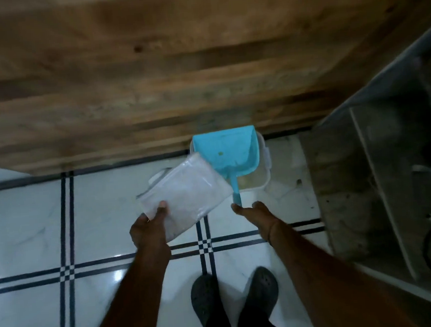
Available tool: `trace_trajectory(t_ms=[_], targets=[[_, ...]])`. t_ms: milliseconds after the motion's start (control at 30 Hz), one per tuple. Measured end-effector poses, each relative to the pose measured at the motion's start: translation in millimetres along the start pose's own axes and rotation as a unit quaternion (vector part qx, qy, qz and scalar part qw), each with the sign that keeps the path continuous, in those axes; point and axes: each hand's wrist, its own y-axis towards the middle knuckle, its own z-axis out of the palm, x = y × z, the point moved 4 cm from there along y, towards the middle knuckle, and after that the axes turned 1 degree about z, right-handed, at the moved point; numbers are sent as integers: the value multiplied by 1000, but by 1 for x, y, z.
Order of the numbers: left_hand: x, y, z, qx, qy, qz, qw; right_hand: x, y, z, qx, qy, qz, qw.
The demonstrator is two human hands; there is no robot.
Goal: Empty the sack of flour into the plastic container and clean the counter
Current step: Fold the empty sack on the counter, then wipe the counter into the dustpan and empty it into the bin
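A white plastic container (266, 177) stands on the tiled floor against the wooden front, with pale flour (249, 180) showing inside. A light-blue dustpan (227, 152) lies across its top, handle pointing toward me. My left hand (151, 230) grips a flat, translucent white plastic lid (185, 191), tilted and overlapping the container's left side. My right hand (254, 212) is open, its fingertips just below the end of the dustpan handle; whether they touch it is unclear. No sack is visible.
A wooden counter front (151, 78) fills the upper view. A grey open shelf unit (378, 176) with dim items stands to the right. White floor tiles with dark lines (67, 226) spread to the left. My dark shoes (235, 298) are below.
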Motion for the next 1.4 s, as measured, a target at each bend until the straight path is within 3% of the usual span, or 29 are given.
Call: trace_trajectory(t_ms=[100,267,367,433,633,767,900,1067,1233,1400], targets=[[20,31,7,0,0,-3,1000,-9,54,24,6,39,16,999],[39,58,8,-21,3,-22,1000,-5,107,39,-18,93,-26,995],[40,57,5,-41,8,-30,999,6,92,32,-24,96,-50,994],[35,51,11,-49,0,-37,998,7,72,11,-35,156,-66,985],[14,42,59,-79,-19,-23,996,-24,2,-75,-137,255,-145,946],[21,57,123,-15,-31,-1,999,-50,-18,-106,-158,274,-166,934],[43,81,174,61,60,-18,996,-74,-18,-115,-179,283,-173,926],[43,64,187,125,104,-53,985,-93,-27,-110,-200,279,-146,928],[-5,2,157,144,218,14,965,-77,-87,-103,-170,275,-114,939],[-80,-119,118,180,368,175,895,-53,-195,-113,-130,265,-85,952]])
